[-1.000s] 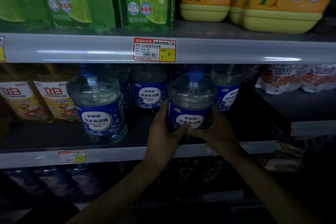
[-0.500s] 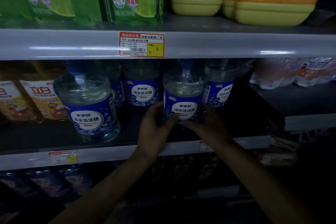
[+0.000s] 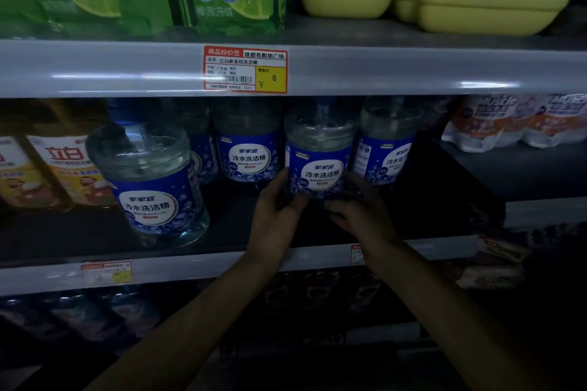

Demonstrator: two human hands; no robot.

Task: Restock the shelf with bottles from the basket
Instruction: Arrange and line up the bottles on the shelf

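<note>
Two-handed grip on one blue-label dish-soap bottle (image 3: 320,165), below-right of the price tag (image 3: 245,70): left hand (image 3: 275,216) and right hand (image 3: 362,216) curl round its base. Matching bottles (image 3: 152,181) already stand below the tag. Shelf (image 3: 197,265) has front gaps and the basket is unseen, so likely mid-task.

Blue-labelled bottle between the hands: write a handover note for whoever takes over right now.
Left hand: grips the lower left side of the clear plastic bottle with a blue label.
Right hand: holds its lower right side.
Bottle: upright over the middle grey shelf, with a matching bottle to its left and another to its right. Its base is hidden, so I cannot tell whether it is set down.
Done: a third matching bottle stands at the front left.
Left: seat and release this one. The basket is out of view, so the remaining count is unknown.
</note>
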